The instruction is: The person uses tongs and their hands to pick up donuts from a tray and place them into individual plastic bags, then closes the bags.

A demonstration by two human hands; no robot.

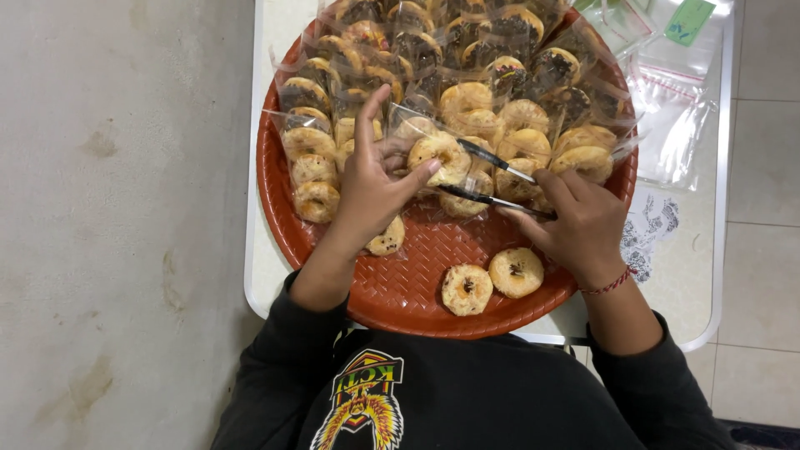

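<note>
2 bare hands work over a round, woven orange-red plastic tray [400, 292] that sits on a small white table [265, 275]. The left hand [371, 187] is closed around a ring-shaped golden cookie [442, 157], pinching it between thumb and fingers, with the index finger pointing up; a clear plastic bag seems to surround the cookie, though its edges are hard to make out. The right hand [579, 223] grips a pair of slim black-and-silver tongs [492, 179], whose 2 arms reach left and meet the held cookie near the middle of the tray. The far half of the tray is heaped with bagged cookies [467, 67], some pale gold, some topped with dark sprinkles. 2 loose unwrapped cookies [492, 282] lie side by side on the near part of the tray, and another peeks out beneath the left wrist. A thin red string bracelet [608, 285] circles the right wrist. Empty clear zip bags [671, 108] lie on the table beyond the tray's right rim.
</note>
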